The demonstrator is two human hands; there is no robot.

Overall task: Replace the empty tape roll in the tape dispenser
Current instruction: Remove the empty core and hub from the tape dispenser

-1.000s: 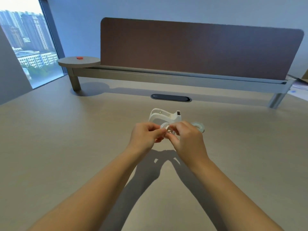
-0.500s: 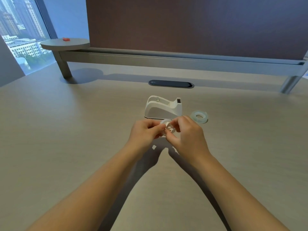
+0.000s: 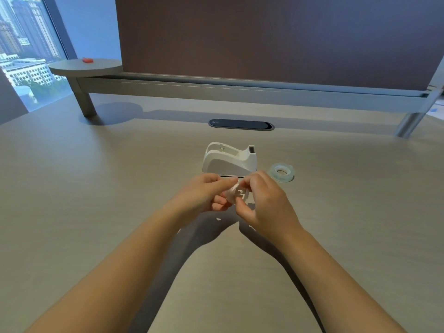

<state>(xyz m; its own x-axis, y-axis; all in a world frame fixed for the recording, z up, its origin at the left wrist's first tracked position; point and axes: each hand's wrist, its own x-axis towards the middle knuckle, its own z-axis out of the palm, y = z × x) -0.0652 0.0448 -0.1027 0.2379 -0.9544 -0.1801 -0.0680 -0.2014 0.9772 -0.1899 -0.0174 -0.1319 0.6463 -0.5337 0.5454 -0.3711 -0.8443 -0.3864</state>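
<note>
A white tape dispenser [image 3: 229, 161] stands on the desk with its roll slot bare. To its right a clear tape roll [image 3: 281, 172] lies flat. Just in front of the dispenser, above the desk, my left hand [image 3: 204, 194] and my right hand [image 3: 263, 200] both pinch a small white spool [image 3: 237, 193] with a thin ring around it. Fingers cover much of the spool, so I cannot tell whether ring and hub are apart.
A dark oval cable cover [image 3: 241, 124] sits in the desk [image 3: 72, 200] behind the dispenser. Further back runs a raised grey rail [image 3: 240, 91] under a brown partition panel [image 3: 276, 37], with a round shelf [image 3: 86, 67] carrying a small red object [image 3: 87, 60] at left.
The view has tilted down and moved closer to the desk. Both hands stay together on the spool in front of the dispenser; the right fingers have shifted around it.
</note>
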